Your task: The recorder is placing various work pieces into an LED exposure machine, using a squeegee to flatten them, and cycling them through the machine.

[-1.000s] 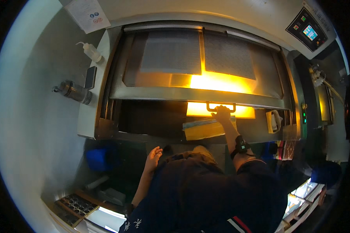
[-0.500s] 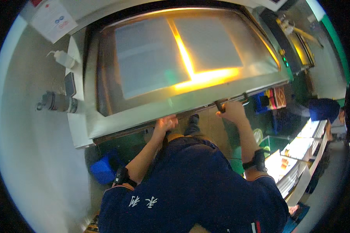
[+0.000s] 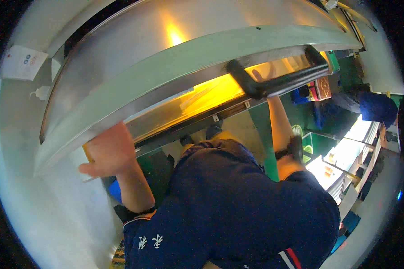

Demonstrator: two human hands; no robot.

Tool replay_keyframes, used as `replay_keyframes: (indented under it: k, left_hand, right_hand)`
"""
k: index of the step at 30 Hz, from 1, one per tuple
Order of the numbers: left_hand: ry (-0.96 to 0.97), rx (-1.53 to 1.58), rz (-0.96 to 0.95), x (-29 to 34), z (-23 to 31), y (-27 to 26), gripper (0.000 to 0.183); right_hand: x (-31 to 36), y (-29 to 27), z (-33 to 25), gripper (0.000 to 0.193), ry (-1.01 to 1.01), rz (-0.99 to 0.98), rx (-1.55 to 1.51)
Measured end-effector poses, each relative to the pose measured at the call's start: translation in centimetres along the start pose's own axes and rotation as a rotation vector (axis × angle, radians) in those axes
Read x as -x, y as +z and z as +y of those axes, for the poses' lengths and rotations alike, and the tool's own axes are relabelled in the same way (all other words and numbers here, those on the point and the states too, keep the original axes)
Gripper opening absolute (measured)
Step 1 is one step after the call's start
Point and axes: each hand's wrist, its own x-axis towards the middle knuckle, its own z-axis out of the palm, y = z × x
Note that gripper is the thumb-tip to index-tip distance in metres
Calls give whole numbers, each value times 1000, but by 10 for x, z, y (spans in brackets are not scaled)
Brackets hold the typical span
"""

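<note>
A large lid with a pale frame and a grey sheet panel stands raised and tilted in front of me. Beneath its front edge, yellow light fills the flat bed of the machine. My left hand is against the lid's lower left edge, palm up and thumb stretched out. Its other fingers are partly hidden by the lid and smeared. A black bar handle sticks out from the lid's front at right. My right forearm reaches up behind this handle, which covers most of that hand; its grip does not show clearly.
A white squeeze bottle and a printed sheet are at the left wall. On the right, a brightly lit table stands near a person in dark blue. A blue bin is partly visible below my left arm.
The lid has swung up toward me, opening a lit gap below it. My left hand has moved left along its edge. My right hand has gone mostly out of sight behind the handle.
</note>
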Motion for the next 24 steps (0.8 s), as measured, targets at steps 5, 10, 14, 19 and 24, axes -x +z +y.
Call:
replay_keyframes:
  k: [5, 10, 14, 19, 24]
  left_hand:
    - [28, 127, -161, -29, 18, 40, 104]
    - [313, -594, 398, -76, 20, 78, 107]
    - [326, -653, 291, -92, 18, 77, 108]
    - [98, 111, -251, -92, 6, 76, 109]
    - [171, 278, -90, -90, -30, 31, 111]
  right_hand:
    - [53, 35, 62, 63, 102, -108, -78]
    - [-31, 96, 55, 61, 299, -320, 28]
    - [22, 35, 77, 59, 381, -465, 137]
    - [3, 16, 135, 57, 434, -650, 285]
    - [-94, 48, 183, 55, 456, -769, 496]
